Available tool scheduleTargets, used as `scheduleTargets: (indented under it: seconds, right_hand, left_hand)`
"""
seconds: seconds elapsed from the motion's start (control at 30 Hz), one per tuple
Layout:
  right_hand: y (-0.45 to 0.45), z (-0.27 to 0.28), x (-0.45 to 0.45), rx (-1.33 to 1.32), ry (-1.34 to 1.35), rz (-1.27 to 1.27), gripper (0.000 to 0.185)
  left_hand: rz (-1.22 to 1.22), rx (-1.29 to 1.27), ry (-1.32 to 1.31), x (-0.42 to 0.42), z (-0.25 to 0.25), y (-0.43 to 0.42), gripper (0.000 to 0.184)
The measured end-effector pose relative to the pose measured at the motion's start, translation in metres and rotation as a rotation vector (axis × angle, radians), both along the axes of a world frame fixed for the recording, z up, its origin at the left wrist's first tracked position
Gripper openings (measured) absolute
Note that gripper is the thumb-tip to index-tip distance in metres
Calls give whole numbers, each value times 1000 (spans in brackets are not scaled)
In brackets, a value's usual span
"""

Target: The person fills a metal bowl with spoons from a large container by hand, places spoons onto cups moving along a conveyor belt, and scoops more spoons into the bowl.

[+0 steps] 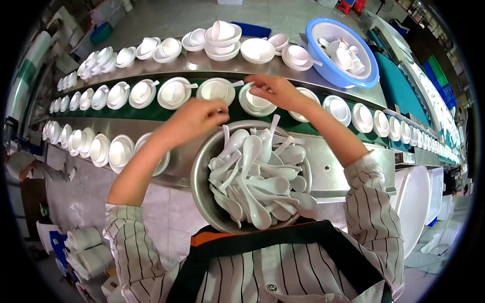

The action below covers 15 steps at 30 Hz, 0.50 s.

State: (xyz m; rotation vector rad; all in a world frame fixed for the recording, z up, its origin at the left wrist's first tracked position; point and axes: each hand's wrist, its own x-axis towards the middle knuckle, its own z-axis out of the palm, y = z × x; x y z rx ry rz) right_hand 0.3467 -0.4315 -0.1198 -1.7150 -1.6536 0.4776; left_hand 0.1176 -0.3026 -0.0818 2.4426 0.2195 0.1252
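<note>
My left hand (202,113) hovers above the far left rim of a steel bowl (198,194), its fingers curled with nothing visible in them. A heap of white soup spoons (255,166) fills this bowl, which sits against my apron. My right hand (275,92) reaches over a small bowl on a plate (256,101) on the green belt (202,112). Its fingers are bent together, and whatever they hold is hidden. Just left of it stands a plate with a small bowl (214,91) and a spoon whose handle points right.
White bowl sets line the near steel ledge (177,164) at left. Stacked bowls (222,40) stand on the far ledge. A blue basin (371,76) holding white crockery sits at the back right. A large white tub (409,202) stands at right. Another person (35,166) is at far left.
</note>
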Motion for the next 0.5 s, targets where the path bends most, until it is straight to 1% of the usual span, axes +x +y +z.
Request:
scheduleTargets:
  seconds: [0.03,0.1,0.13,0.23,0.27,0.33,0.37,0.4,0.43,0.47,0.5]
  right_hand:
    - [-19,18,-3,-151,73,36,27]
    - [-53,32,-2,-259,-79,199,21]
    - [-67,44,-7,-351,-63,200,15]
    - [-91,48,-7,-221,-117,139,15]
    - [-96,51,-8,-251,62,84,11]
    - [-103,51,-5,-229,276,-10,10]
    - [-106,53,-3,-215,383,-58,10]
    - [-106,58,2,-170,280,-138,11]
    - [-106,62,9,-112,323,-193,14]
    - [-105,64,20,-72,340,-260,14]
    - [-101,65,30,-34,356,-325,14]
  left_hand:
    - [-77,33,-29,-5,-4,-12,17]
    - [-77,71,-74,-10,-11,-27,16]
    - [-79,92,-96,-11,-12,-32,16]
    - [-11,-62,120,-11,6,-41,16]
    - [-22,-116,117,-10,3,-40,16]
    - [-41,-220,108,-6,-5,-37,14]
    - [-21,-223,126,-7,-3,-35,13]
    - [-3,-224,144,-6,10,-37,12]
    - [14,-230,164,-5,20,-38,11]
    - [11,-181,56,-4,26,-34,9]
    - [79,-143,70,-1,42,-31,8]
